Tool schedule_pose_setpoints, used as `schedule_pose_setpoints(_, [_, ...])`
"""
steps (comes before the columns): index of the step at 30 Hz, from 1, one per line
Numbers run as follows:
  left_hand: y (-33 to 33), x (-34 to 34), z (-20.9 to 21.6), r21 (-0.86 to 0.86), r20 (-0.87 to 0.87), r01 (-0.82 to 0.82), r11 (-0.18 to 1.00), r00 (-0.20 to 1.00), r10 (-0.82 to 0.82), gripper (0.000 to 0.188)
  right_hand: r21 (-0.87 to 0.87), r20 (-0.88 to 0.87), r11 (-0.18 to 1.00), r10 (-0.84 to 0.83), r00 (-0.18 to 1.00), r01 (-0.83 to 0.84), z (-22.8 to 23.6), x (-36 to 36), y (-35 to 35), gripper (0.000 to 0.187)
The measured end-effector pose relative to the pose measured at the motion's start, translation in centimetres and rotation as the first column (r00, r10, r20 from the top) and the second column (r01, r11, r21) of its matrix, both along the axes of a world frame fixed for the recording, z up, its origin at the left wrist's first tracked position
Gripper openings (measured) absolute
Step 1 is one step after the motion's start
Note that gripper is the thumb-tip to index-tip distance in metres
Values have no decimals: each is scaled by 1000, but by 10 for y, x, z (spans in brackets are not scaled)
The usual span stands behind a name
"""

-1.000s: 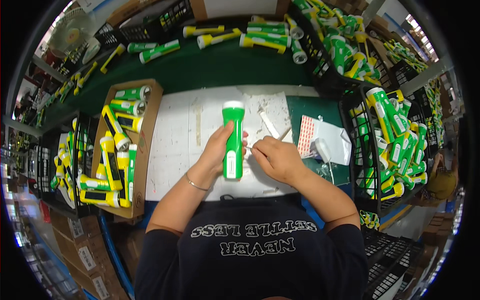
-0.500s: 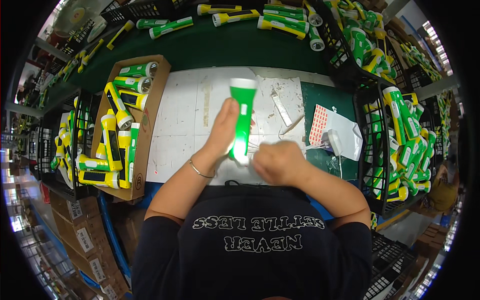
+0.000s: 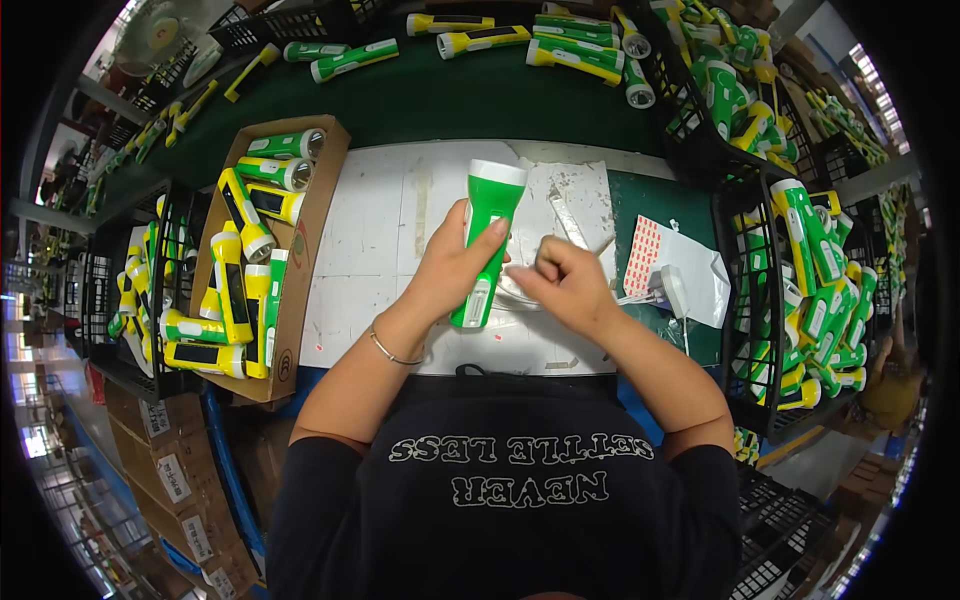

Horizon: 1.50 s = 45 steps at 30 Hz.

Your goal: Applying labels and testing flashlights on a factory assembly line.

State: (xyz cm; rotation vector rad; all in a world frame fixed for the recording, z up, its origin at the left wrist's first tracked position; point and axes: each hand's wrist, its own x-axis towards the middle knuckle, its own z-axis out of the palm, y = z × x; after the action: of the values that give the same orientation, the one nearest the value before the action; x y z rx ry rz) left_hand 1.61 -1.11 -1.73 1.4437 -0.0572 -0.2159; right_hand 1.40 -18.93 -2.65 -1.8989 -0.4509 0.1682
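wearing lettered shirt (image 3: 520, 540); gripping torch (image 3: 489, 203) in left hand (image 3: 452, 262); cannot tell about right hand (image 3: 568, 287); flanked by box (image 3: 304, 258), crate (image 3: 774, 285).

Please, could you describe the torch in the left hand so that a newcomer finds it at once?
Find the white worktop in the middle. Over it, the left hand grips one green torch, its white head at the far end. Unlike the torches lying in the box, it is held.

Green bench (image 3: 430, 108), grey metal post (image 3: 875, 177), pale floor (image 3: 92, 440), bright upper-right glare (image 3: 868, 68)
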Motion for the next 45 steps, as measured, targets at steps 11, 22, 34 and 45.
schedule_pose_setpoints(11, [11,-18,22,731,341,-15,682,873,-347,46,-47,-253,972,213,944,-232,47,39,-27,53])
schedule_pose_setpoints(22, [52,-30,44,934,128,66,351,856,-501,40,156,-322,959,276,906,-237,43,23,-36,61])
schedule_pose_setpoints(34, [79,-35,60,966,105,25,256,869,-483,32,176,-257,956,275,926,-234,36,23,-41,71])
schedule_pose_setpoints(45, [49,-20,-11,130,-162,207,970,969,-185,43,-538,210,843,110,971,20,-36,1,27,27])
